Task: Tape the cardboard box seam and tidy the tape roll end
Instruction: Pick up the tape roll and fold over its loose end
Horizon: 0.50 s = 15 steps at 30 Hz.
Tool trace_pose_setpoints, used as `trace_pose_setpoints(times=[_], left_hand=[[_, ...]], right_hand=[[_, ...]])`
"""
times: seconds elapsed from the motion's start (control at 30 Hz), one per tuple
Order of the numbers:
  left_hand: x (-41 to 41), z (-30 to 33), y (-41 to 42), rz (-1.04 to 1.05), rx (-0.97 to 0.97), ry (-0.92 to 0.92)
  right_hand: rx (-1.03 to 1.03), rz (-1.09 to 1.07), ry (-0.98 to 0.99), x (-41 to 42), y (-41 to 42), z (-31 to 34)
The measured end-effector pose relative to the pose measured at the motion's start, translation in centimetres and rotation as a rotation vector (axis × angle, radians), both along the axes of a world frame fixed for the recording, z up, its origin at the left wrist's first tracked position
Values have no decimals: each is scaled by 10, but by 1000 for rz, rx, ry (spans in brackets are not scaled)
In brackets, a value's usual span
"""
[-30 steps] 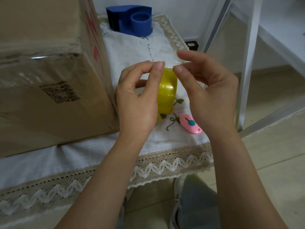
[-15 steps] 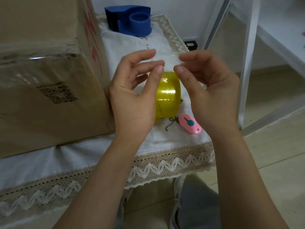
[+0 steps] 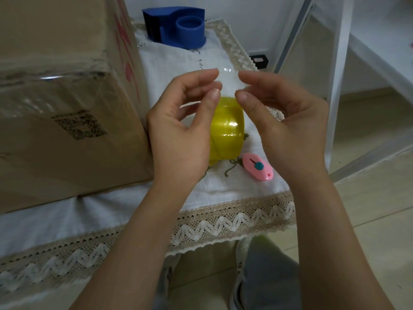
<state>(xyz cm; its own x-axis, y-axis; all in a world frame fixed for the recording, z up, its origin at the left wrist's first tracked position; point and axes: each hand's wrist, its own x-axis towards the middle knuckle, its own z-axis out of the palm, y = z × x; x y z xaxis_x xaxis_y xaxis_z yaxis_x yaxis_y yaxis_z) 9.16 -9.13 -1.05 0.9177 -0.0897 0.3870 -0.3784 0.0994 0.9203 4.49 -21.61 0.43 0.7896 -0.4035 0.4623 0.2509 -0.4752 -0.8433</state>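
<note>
A yellow tape roll (image 3: 226, 130) stands on edge on the white cloth, between my two hands. Its loose clear tape end (image 3: 228, 78) rises from the roll and is stretched flat between my fingertips. My left hand (image 3: 183, 126) pinches the strip's left edge between thumb and forefinger. My right hand (image 3: 283, 126) pinches its right edge the same way. The cardboard box (image 3: 67, 104) fills the left side, with shiny clear tape across its upper edge and near face. Part of the roll is hidden behind my left palm.
A pink pocket cutter (image 3: 257, 166) lies on the lace-edged tablecloth (image 3: 223, 222) just right of the roll. A blue tape dispenser (image 3: 176, 25) sits at the back. White frame legs (image 3: 337, 86) stand right of the table. My shoes show on the floor below.
My hands have drawn slightly apart and risen, spreading the clear tape end wider between them. The left fingers have uncurled. The roll stays in about the same spot.
</note>
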Motion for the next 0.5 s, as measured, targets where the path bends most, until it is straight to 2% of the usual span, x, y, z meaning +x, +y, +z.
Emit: trace_pose_setpoints(times=[0.5], left_hand=[[-2,-1,2,57,116,-103]], right_hand=[[-41,-26,-6,1,-3,-4]])
